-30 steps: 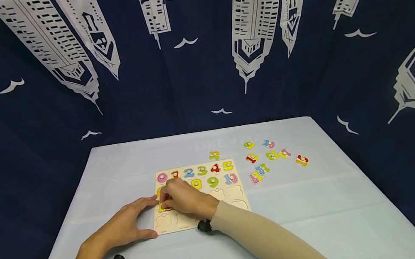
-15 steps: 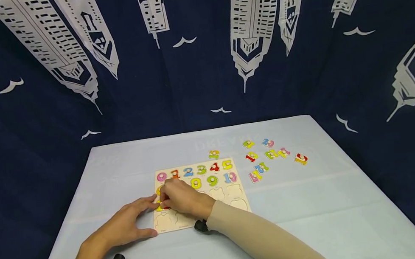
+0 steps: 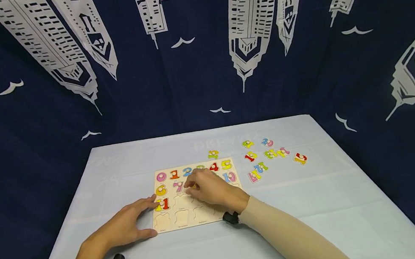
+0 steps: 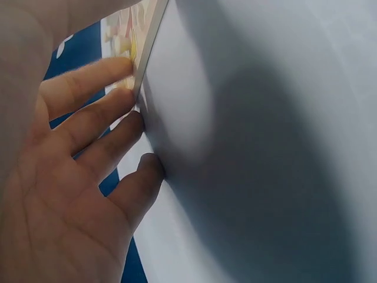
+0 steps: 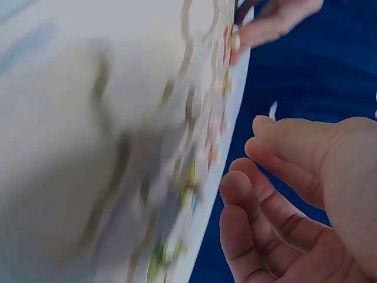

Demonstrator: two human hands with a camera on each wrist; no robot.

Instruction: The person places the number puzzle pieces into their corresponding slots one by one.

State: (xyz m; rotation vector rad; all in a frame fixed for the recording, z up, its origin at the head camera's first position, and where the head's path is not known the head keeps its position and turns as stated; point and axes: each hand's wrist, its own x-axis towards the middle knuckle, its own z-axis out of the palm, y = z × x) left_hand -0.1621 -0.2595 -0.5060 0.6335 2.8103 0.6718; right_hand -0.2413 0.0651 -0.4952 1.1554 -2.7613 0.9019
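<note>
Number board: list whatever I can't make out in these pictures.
Head: part of the number board, behind the right hand.
Head: printed captions, too small to read.
Right wrist: number pieces, too blurred to identify.
Left wrist: part of the board, cut off by the top edge.

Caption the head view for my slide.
Left hand touching a number board, right hand over it, loose numbers on the table.

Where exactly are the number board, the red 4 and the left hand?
Number board (image 3: pixel 172 217), head view: bare lower-left surface.
Red 4 (image 3: pixel 214 167), head view: the numeral's middle.
Left hand (image 3: pixel 123 224), head view: its back.
</note>
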